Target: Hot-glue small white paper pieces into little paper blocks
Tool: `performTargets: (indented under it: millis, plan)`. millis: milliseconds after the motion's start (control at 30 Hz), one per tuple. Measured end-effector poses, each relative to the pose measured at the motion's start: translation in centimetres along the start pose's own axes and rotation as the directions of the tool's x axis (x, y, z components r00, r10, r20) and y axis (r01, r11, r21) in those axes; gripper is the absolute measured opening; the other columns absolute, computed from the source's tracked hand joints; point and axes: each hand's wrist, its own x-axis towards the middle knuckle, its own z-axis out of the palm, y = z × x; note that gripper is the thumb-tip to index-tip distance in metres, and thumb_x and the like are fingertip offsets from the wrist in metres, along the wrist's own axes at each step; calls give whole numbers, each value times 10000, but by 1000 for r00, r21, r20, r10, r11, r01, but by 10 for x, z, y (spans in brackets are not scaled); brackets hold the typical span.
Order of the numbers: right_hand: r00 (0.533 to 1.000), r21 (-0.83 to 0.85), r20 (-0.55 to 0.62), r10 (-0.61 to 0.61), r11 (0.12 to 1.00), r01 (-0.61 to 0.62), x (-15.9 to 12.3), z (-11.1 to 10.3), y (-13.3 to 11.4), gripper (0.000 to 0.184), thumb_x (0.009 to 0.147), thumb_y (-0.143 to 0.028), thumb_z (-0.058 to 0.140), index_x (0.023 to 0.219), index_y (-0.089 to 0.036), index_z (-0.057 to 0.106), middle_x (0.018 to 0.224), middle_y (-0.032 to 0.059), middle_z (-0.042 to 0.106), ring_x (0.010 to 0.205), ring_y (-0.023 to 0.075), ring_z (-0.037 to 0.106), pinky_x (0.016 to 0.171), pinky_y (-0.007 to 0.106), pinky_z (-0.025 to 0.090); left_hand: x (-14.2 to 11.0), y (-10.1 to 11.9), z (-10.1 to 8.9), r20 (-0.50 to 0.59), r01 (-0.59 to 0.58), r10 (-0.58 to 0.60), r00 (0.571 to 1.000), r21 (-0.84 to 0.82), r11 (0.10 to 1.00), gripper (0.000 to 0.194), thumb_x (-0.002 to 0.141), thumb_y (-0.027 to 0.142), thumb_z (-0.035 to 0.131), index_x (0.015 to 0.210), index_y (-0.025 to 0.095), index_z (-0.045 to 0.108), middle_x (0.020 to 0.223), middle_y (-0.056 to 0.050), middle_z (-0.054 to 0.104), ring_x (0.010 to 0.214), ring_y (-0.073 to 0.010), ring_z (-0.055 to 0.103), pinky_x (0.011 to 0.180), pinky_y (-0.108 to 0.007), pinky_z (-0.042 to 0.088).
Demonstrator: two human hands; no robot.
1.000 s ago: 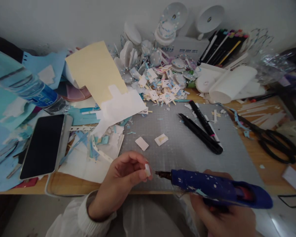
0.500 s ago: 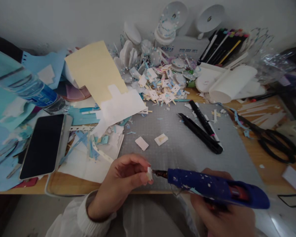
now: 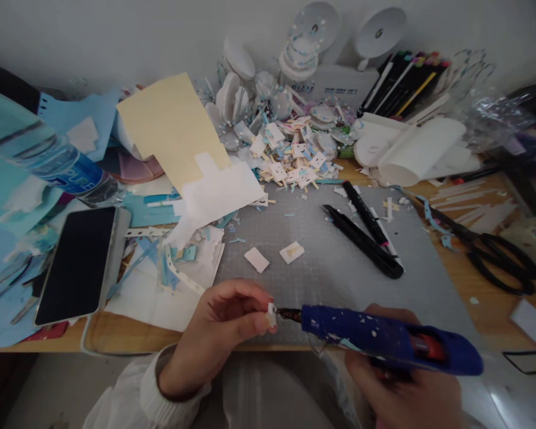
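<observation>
Between thumb and fingertips, my left hand [image 3: 226,322] pinches a small white piece [image 3: 272,314] near the desk's front edge. My right hand [image 3: 406,381] is wrapped round the grip of a blue hot glue gun [image 3: 375,333], spotted with white flecks. The gun points left, and its dark nozzle is at the white piece; whether they touch I cannot tell. Beyond my hands, two small white rectangles lie on the grey cutting mat: a plain one [image 3: 256,260] and one with a beige patch [image 3: 292,252].
A black utility knife [image 3: 364,241] and a black marker [image 3: 366,214] lie on the mat [image 3: 312,226]. Black-handled scissors [image 3: 495,256] rest at right. Small paper faces [image 3: 295,161] are heaped behind. A phone [image 3: 78,262], a water bottle [image 3: 49,152] and paper scraps crowd the left.
The glue gun has shifted very slightly left, its nozzle nearer the white piece. My left hand has stayed almost still.
</observation>
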Motion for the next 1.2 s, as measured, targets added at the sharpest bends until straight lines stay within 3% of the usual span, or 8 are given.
performTargets:
  millis: [167,433,1033,1200]
  plan:
    - [1000,20,19,0,1000,0,0,-1,2,94,808,-315,536,874,-250,517,701,-29,569,544,139,552,503,242,472,1,0,1,-3,2,-2,1000,5,1000,116,706,170,818,792,216,757,725,31,690,615,-46,641,608,-107,527]
    - [999,25,36,-12,1000,12,-4,-4,7,126,846,-355,565,886,-240,533,783,-15,591,616,134,570,606,258,505,2,0,1,-9,10,-9,1000,18,1000,121,709,153,811,791,224,758,720,35,691,630,-47,643,615,-107,527]
    - [999,72,41,25,997,-28,-4,-7,7,130,824,-348,560,923,-273,521,721,-20,592,563,162,572,531,270,488,3,1,2,-39,17,-16,999,40,999,117,686,196,832,768,222,752,695,22,694,631,-68,640,603,-127,517]
    - [999,-34,37,16,999,-14,-8,-7,17,219,821,-420,572,937,-236,544,753,1,608,502,147,527,486,278,449,4,2,3,-62,19,-16,998,43,999,130,672,213,843,762,213,748,689,17,690,631,-75,636,594,-133,512]
